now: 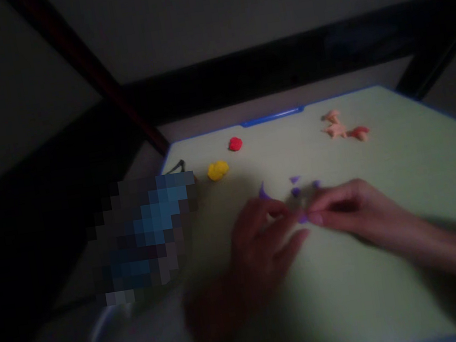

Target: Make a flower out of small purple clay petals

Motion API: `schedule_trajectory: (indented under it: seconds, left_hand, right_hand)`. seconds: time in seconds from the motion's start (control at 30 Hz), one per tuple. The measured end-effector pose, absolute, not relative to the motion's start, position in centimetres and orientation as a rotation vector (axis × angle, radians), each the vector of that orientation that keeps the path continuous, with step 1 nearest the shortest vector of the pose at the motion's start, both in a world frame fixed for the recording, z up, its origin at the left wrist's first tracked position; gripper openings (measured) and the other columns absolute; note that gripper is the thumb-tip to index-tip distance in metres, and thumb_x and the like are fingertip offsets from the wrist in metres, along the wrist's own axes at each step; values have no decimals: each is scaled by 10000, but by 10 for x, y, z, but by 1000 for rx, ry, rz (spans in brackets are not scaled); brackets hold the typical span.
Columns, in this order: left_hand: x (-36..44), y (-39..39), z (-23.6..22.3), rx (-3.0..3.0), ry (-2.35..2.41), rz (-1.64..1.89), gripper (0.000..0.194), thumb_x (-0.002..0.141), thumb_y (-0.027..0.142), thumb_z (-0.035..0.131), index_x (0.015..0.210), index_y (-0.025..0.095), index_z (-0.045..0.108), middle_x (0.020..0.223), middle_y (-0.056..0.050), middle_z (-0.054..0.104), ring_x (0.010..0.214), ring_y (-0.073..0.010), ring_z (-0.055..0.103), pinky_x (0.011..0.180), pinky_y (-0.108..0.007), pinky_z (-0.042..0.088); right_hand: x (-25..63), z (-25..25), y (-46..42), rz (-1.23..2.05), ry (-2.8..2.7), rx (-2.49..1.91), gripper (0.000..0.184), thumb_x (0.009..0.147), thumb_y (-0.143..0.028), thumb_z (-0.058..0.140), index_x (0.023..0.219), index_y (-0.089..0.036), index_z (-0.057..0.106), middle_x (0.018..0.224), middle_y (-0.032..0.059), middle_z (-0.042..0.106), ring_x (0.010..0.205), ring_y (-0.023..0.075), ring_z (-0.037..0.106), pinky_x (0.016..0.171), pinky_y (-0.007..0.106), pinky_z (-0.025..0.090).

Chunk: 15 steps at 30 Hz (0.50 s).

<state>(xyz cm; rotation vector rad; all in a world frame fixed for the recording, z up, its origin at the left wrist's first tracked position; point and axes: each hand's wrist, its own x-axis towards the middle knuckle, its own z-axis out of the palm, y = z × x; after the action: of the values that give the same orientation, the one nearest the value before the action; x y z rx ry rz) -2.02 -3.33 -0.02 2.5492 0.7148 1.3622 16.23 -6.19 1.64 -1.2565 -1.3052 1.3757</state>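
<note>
Centre frame: right hand (pixel 351 205) pinches a small, purple, clay-like lump (pixel 302 218); left hand (pixel 256 247) alongside, grip unclear. Light, even fingertip pressure likely suits it.

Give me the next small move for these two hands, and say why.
Probably a light pinch of the small purple piece with the right hand, the left hand steadying it: both hands' fingertips are right at it, while other purple bits lie apart on the table just beyond.
</note>
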Motion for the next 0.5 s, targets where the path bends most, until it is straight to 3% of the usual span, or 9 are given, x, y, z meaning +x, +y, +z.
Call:
schedule_trajectory:
  seconds: [0.1,0.37,0.5]
  left_hand:
    - [-20,-33,1,2483,713,1304,241,738,245,680,960,157,644,829,-29,600,743,-125,563,643,-239,495]
    - [-18,-31,4,2408,646,1283,98,755,188,658,839,147,689,716,-6,619,627,-82,575,573,-182,492]
    - [-18,-31,6,2390,641,1280,80,747,176,664,811,137,693,697,-8,621,626,-84,583,566,-177,489]
  right_hand:
    - [162,18,-61,1420,-1251,-1254,95,630,-278,750,665,-190,734,647,2,690,588,91,563,588,220,447]
    - [160,16,-63,1485,-1219,-1209,53,643,-240,743,647,-188,731,616,-4,668,555,68,524,541,199,408]
    - [162,18,-63,1586,-1197,-1160,46,662,-228,731,659,-182,727,480,-42,563,430,30,379,424,175,300]
